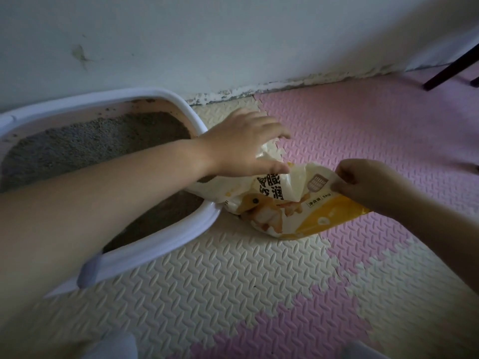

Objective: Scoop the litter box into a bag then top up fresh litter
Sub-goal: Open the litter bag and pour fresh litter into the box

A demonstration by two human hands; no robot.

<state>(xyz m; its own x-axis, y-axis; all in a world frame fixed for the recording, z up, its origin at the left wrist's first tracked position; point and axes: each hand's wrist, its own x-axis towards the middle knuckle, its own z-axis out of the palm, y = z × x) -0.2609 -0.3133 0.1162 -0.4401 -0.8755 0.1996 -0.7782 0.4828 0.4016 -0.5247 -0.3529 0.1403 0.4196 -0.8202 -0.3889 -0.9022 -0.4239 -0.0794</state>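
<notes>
Head view: the litter bag (282,203) lies on the floor, its mouth over the litter box (181,237) rim. My right grip (363,182) pinches its bottom edge; my left grip (243,146) rests on top, fingers spread. It looks soft and slumping, so I'd lift it by the bottom seam.

the left forearm (103,200) crosses the litter box (193,116) and hides a band of the grey litter (90,143). the box's left end runs off the picture's edge. the left hand (241,143) covers the top of the litter bag (282,206), so its opening cannot be seen (nor whether the palm touches it). the right hand (370,185) hides the bag corner in its grip. dark furniture legs (451,66) are cut off top right. pale shapes (114,345) at the bottom edge are too blurred to name.
</notes>
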